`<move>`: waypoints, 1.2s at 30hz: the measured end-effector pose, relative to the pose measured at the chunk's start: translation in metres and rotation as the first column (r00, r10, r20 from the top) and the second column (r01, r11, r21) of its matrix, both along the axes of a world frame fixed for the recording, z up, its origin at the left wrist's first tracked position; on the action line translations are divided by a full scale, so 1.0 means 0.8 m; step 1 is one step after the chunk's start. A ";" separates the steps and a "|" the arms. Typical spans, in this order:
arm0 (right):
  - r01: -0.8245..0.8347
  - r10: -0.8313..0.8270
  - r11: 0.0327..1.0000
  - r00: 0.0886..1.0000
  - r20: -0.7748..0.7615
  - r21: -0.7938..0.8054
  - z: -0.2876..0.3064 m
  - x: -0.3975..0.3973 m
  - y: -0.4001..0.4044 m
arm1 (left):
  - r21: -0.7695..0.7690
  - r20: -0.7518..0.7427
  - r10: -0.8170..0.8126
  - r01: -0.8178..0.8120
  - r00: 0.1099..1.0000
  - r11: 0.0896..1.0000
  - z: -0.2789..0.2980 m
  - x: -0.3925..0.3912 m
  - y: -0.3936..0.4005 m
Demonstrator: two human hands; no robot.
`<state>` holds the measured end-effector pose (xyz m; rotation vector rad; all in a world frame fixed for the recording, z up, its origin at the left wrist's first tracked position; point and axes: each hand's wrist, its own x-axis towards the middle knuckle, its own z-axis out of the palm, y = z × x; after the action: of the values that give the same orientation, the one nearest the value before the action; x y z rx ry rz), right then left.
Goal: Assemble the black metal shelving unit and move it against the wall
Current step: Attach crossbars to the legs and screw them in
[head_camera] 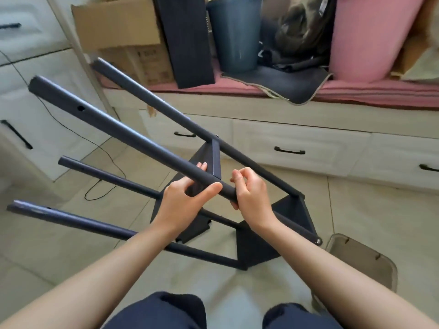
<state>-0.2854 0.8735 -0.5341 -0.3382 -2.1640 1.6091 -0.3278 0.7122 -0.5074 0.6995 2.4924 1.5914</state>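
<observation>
Here the half-built black shelving unit (213, 186) lies tilted on the tiled floor (71, 245); left hand (184, 198) wraps one upright pole (118, 129), right hand (249, 193) pinches its end. Rigid, probably light, awkward: hold near joints.

- The room was bright with soft, even daylight; its source was not in view.
- Pale sheen ran along the upper black tubes (114, 122).
- Shadows on the floor tiles (370, 210) were faint.
- Wide-angle bending curved the cabinets (35, 96) at the left edge.
- Detail looked slightly soft throughout, softest toward the corners.
</observation>
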 end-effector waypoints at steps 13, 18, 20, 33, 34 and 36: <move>-0.104 0.072 0.934 0.992 0.105 0.342 -0.029 0.002 -0.052 | 0.125 0.231 0.164 -0.197 0.959 0.972 -0.053 0.060 -0.076; -0.152 0.077 0.875 0.981 0.178 0.459 -0.051 0.010 -0.047 | 0.115 0.361 0.180 -0.236 0.915 0.965 -0.092 0.070 -0.079; -0.163 0.076 0.860 0.978 0.195 0.483 -0.060 0.009 -0.047 | 0.115 0.407 0.180 -0.246 0.896 0.963 -0.105 0.069 -0.079; -0.241 0.082 0.739 0.959 0.272 0.629 -0.102 -0.005 -0.098 | 0.209 0.575 0.144 -0.315 0.805 0.926 -0.180 0.056 -0.124; -0.245 0.078 0.728 0.958 0.277 0.640 -0.104 -0.007 -0.102 | 0.211 0.576 0.139 -0.311 0.806 0.927 -0.181 0.056 -0.125; -0.239 0.066 0.721 0.958 0.279 0.650 -0.108 -0.011 -0.105 | 0.215 0.581 0.142 -0.319 0.801 0.923 -0.185 0.053 -0.128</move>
<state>-0.2945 0.7898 -0.6203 -0.1178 -2.8482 0.7461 -0.2852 0.6095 -0.6555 -0.0827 1.9726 1.9378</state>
